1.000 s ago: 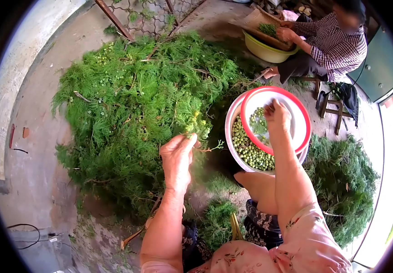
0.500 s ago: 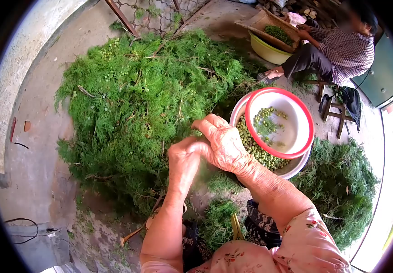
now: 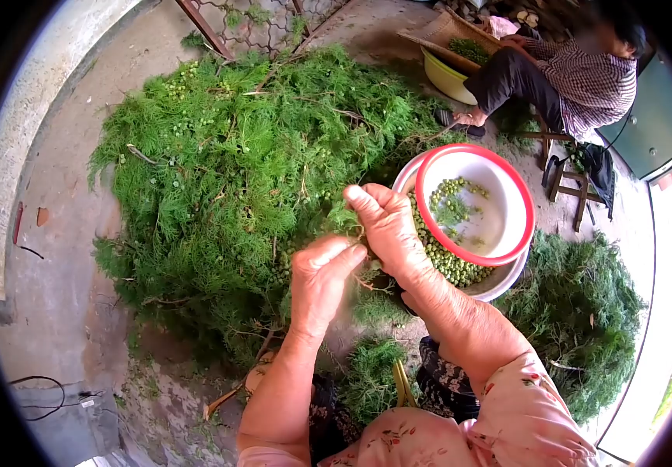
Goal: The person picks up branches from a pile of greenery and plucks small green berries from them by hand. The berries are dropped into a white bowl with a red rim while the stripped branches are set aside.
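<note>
My left hand [image 3: 319,280] pinches a thin evergreen sprig [image 3: 339,223] between thumb and fingers, above the edge of a big heap of cut evergreen branches [image 3: 219,187]. Right beside it, my right hand [image 3: 390,233] has its fingers curled inward at the sprig; what lies inside them is hidden. A bare brownish twig [image 3: 368,282] pokes out below the hands. Just right of my right hand sits a wide basin [image 3: 507,280] holding many small green cones [image 3: 454,267]. A white bowl with a red rim [image 3: 529,210] rests tilted on it, with some cones and green bits inside.
Another pile of evergreen branches [image 3: 577,319] lies at the right, and a small clump [image 3: 375,373] between my knees. At the back right, a seated person [image 3: 577,78] is beside a yellow tub [image 3: 445,78] and a woven tray [image 3: 437,37]. A wooden stool [image 3: 573,191] stands nearby.
My hands have moved slightly apart, and my right hand has turned and lifted a little. The sprig and twig between them now show. The seated person's hands have drawn back from the woven tray.
</note>
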`<action>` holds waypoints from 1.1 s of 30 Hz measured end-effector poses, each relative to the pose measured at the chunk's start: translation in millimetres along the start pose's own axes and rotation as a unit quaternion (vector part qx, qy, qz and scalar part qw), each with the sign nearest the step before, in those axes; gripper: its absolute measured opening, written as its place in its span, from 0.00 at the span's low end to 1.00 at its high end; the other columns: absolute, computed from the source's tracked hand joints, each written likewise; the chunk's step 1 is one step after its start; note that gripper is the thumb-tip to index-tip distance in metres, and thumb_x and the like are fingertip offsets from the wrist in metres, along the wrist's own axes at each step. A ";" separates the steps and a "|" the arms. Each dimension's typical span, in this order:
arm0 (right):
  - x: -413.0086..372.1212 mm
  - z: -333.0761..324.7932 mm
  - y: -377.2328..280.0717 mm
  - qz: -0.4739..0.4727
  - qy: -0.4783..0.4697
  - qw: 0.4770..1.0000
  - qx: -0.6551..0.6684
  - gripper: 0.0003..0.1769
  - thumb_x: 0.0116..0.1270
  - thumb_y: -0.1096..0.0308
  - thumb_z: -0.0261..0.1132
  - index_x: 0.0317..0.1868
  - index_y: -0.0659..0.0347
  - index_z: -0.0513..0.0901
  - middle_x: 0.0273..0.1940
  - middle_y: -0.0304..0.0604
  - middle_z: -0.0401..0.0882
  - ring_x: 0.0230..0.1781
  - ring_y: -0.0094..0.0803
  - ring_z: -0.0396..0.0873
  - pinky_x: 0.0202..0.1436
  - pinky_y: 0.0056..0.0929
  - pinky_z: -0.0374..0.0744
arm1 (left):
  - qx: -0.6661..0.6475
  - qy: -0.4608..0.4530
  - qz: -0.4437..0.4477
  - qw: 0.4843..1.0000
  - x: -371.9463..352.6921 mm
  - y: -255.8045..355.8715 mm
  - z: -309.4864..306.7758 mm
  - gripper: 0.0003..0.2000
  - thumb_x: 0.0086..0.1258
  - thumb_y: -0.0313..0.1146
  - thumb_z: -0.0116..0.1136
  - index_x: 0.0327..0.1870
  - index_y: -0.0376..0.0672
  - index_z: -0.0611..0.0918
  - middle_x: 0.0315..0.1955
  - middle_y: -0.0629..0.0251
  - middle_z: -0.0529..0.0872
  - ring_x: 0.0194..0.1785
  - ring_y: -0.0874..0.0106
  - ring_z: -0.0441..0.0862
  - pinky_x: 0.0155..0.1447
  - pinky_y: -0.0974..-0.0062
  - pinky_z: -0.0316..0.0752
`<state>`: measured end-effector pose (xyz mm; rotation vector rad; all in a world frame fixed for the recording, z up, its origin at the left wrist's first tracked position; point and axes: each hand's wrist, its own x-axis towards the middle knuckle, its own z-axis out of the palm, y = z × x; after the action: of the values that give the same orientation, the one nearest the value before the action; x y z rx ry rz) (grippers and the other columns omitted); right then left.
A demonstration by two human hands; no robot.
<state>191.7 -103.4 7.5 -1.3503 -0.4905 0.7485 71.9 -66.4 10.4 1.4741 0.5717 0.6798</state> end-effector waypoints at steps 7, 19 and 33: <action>8.9 -16.2 -7.4 0.156 0.043 0.947 0.277 0.16 0.65 0.54 0.60 0.26 0.57 0.73 0.12 0.29 0.59 0.10 0.20 0.55 0.13 0.19 0.52 | -0.158 0.078 -0.125 0.976 3.3 0.0 -5.9 0.02 0.59 0.27 0.62 0.28 0.43 0.81 0.20 0.72 0.80 0.15 0.88 0.61 0.18 0.89 0.52; -15.4 -2.4 13.6 0.031 -0.032 0.997 0.057 0.22 0.65 0.48 0.57 0.40 0.62 0.75 0.29 0.35 0.74 0.31 0.21 0.69 0.35 0.21 0.70 | -0.160 0.145 -0.120 0.969 10.3 8.7 5.0 0.02 0.58 0.27 0.62 0.31 0.42 0.81 0.20 0.71 0.80 0.15 0.88 0.63 0.17 0.89 0.54; -26.2 18.3 0.3 -0.196 0.028 0.970 -0.139 0.24 0.59 0.54 0.66 0.42 0.66 0.70 0.23 0.40 0.73 0.22 0.20 0.69 0.24 0.22 0.71 | -0.244 0.122 -0.080 0.959 8.8 -12.6 -1.0 0.07 0.59 0.23 0.60 0.38 0.38 0.82 0.32 0.65 0.84 0.34 0.78 0.79 0.40 0.78 0.74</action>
<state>161.0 -109.8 13.1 -1.4693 -0.8114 0.3218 78.1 -59.1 -1.7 0.8795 0.6490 0.8133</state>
